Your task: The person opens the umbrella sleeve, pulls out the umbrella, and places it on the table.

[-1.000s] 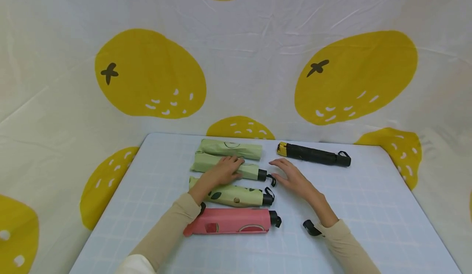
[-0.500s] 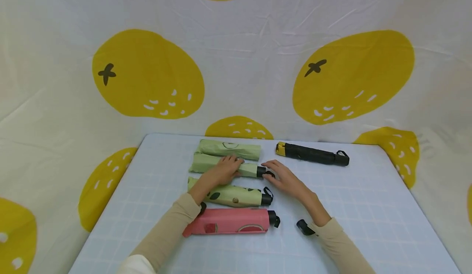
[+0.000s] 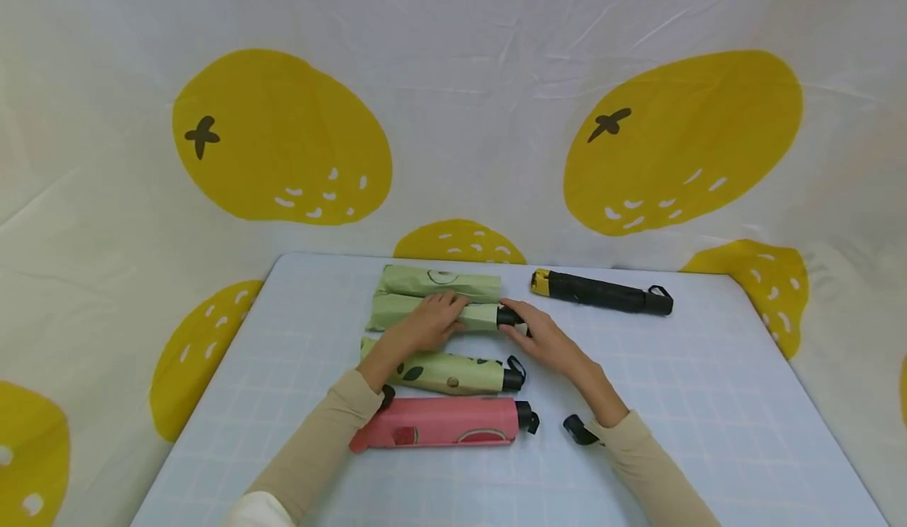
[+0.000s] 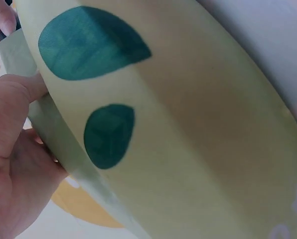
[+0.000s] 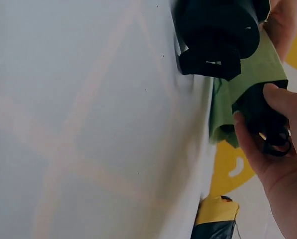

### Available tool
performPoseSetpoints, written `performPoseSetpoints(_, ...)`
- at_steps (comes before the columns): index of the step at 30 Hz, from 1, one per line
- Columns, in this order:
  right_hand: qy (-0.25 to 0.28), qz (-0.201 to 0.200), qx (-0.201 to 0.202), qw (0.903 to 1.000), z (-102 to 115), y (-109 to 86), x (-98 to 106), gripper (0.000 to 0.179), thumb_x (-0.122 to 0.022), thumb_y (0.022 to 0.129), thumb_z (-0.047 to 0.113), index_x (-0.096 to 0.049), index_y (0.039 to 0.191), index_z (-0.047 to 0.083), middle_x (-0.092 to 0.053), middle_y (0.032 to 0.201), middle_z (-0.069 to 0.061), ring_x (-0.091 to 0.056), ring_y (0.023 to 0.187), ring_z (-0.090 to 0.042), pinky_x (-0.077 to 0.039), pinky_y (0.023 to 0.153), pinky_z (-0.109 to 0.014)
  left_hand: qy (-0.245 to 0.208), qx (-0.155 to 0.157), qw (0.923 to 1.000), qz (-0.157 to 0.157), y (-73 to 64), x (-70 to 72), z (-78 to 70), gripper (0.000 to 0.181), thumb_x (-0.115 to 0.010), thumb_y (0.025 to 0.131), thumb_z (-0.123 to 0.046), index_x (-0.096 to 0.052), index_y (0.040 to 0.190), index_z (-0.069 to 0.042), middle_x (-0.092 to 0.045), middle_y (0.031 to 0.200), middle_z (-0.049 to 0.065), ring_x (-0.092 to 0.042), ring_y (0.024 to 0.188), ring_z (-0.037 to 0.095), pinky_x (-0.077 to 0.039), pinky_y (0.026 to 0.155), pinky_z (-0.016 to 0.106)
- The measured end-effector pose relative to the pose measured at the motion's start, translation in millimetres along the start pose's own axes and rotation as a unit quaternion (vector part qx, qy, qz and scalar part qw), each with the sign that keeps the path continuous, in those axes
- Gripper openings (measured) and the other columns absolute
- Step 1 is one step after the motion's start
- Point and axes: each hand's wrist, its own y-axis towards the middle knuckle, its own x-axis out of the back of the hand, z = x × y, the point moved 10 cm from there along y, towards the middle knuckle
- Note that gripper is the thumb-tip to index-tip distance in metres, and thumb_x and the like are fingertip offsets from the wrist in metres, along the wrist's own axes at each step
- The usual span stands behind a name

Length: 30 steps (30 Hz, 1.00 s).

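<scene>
We hold the green umbrella (image 3: 432, 313) lying left-right: left hand (image 3: 425, 324) curled over its sleeve, right hand (image 3: 546, 338) fingers pinching its black handle (image 3: 507, 316)

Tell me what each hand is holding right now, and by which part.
Both hands hold the same folded pale green umbrella: the left hand grips its fabric body midway, and the right hand pinches its black handle end.
</scene>
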Motion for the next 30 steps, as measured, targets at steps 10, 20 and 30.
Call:
performPoseSetpoints(10,0.013,-0.02,0.027,0.9993,6.2,2.0,9.4,0.05,-0.069,0.099,0.01,-0.053,0.145,-0.003,-0.065,0.133,-0.017,-0.069,0.106,-0.024,-0.055,0.075,-0.037,-0.027,0.032,0.999,0.013,6.4,0.4,2.6,0.063,-0.067,0.101,-0.034,-0.043,0.153,-0.006,-0.052,0.144,0.02,-0.048,0.136,0.037,-0.036,0.114,0.056)
performPoseSetpoints(20,0.018,-0.035,0.026,0.9989,7.2,-3.3,15.8,0.046,-0.071,0.098,0.009,-0.059,0.14,-0.001,-0.065,0.135,-0.016,-0.065,0.113,-0.025,-0.055,0.085,-0.043,-0.021,0.049,0.9979,0.038,7.6,-5.8,6.1,0.066,-0.068,0.1,-0.037,-0.043,0.153,-0.006,-0.05,0.149,0.017,-0.045,0.139,0.036,-0.034,0.115,0.055)
performPoseSetpoints(30,0.016,-0.056,0.036,0.9976,2.2,-11.1,29.0,0.039,-0.074,0.095,0.007,-0.066,0.132,-0.001,-0.07,0.127,-0.01,-0.066,0.113,-0.025,-0.055,0.09,-0.045,-0.025,0.048,0.9976,0.043,7.1,-6.1,6.6,0.063,-0.069,0.099,-0.036,-0.045,0.149,-0.007,-0.052,0.147,0.017,-0.046,0.138,0.037,-0.034,0.115,0.056)
